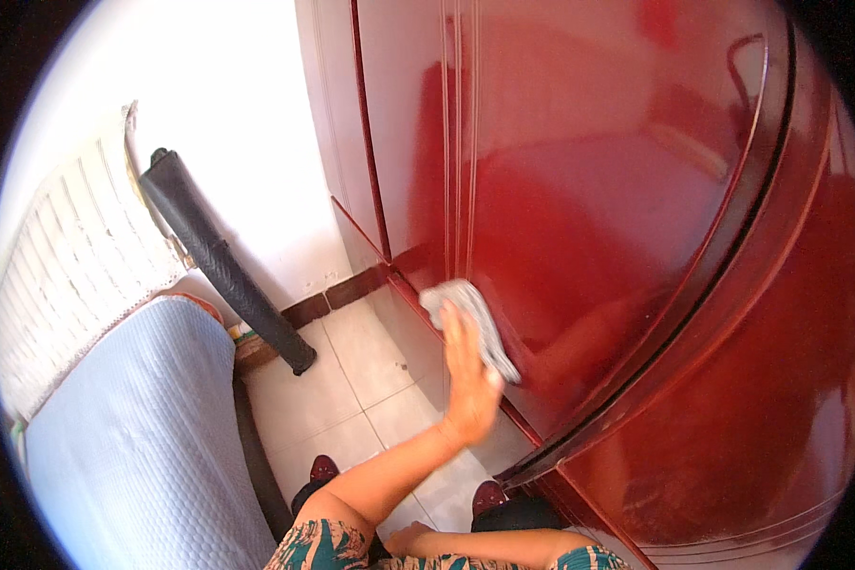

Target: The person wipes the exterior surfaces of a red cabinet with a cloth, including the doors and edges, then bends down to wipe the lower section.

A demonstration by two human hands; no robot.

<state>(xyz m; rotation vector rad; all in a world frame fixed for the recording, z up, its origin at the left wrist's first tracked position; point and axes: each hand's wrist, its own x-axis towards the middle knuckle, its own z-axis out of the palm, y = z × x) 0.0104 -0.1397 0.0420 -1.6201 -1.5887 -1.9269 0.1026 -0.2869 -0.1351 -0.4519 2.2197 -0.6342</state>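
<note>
My left hand (pixel 467 366) presses a grey-white cloth (pixel 489 332) against the lower part of a glossy dark red cabinet door (pixel 579 237). Its fingers lie stretched over the cloth, a little blurred. Across my lap my right forearm reaches to the left, and my right hand (pixel 407 540) rests low near my left elbow. The fingers of that hand are mostly hidden, and no object shows in it.
On the left stands a bed or seat with a light blue quilted cover (pixel 152 418). A long black wrapped roll (pixel 223 266) leans at the white wall. Pale floor tiles (pixel 342 380) and my dark red shoes (pixel 324 467) show below. More curved red cabinet panels (pixel 731 408) fill the right.
</note>
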